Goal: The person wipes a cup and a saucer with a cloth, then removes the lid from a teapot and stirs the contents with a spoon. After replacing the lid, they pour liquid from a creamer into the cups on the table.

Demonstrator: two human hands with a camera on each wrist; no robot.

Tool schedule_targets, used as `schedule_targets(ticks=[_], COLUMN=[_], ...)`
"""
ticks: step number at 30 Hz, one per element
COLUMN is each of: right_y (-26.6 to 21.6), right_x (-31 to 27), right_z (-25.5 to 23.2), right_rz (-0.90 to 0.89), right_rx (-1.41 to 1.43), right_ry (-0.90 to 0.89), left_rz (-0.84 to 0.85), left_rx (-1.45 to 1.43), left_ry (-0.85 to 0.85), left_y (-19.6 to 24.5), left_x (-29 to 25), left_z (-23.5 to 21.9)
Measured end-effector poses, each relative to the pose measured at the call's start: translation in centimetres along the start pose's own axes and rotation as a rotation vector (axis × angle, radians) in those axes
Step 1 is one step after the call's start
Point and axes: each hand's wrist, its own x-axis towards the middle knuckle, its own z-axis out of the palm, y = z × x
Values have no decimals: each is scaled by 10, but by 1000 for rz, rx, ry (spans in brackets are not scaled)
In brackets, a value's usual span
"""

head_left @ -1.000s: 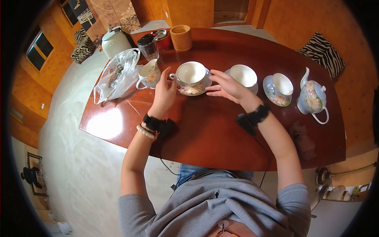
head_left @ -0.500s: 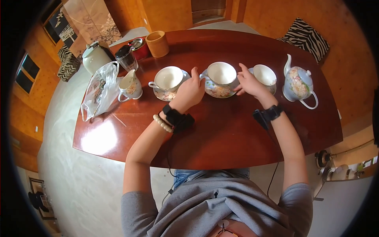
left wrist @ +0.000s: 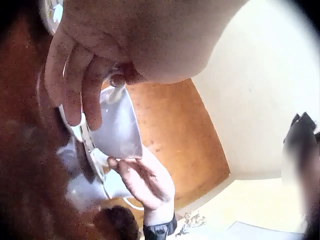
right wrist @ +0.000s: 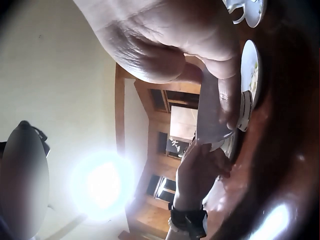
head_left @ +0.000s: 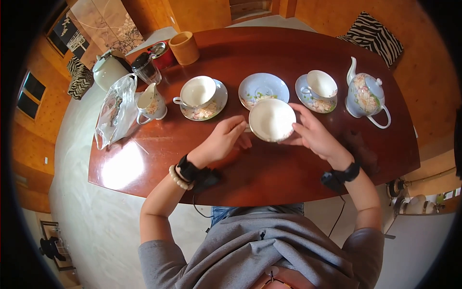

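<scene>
A white-lined teacup [head_left: 272, 120] is held in front of the middle saucer [head_left: 263, 79], its opening facing up toward the head camera. My left hand [head_left: 221, 139] pinches the cup's handle at its left side, thumb on top. Around the cup's right side, my right hand [head_left: 313, 132] grips with thumb near the rim and fingers beneath. In the left wrist view the teacup [left wrist: 120, 127] shows between both hands, above the tabletop. The right wrist view has the cup's pale wall [right wrist: 212, 107] under the right fingers. The saucer, blue with painted flowers, lies bare.
A second cup [head_left: 198, 91] on its saucer stands left, a third cup [head_left: 321, 83] on its saucer right. Beyond it is a flowered teapot [head_left: 365, 96]. Farther left are a creamer [head_left: 151, 103], a plastic bag [head_left: 116, 108], a lidded jar [head_left: 147, 70] and a wooden cup [head_left: 184, 48].
Both hands have moved to the middle cup and taken hold of it. The cup has come off its saucer toward the body. The head view has shifted to the right.
</scene>
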Motion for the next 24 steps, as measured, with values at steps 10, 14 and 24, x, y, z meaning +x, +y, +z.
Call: schedule_targets(ticks=[10, 14, 24], right_y=[20, 28, 25], right_x=[-41, -41, -47], right_z=[4, 4, -4], right_rz=[138, 146, 83], right_rx=[94, 110, -224], right_ry=[14, 2, 41], left_rz=[132, 105, -53], left_rx=[230, 296, 135], left_ry=[-181, -131, -4], left_y=[-14, -15, -30], left_x=[-17, -17, -11], left_z=[10, 13, 16])
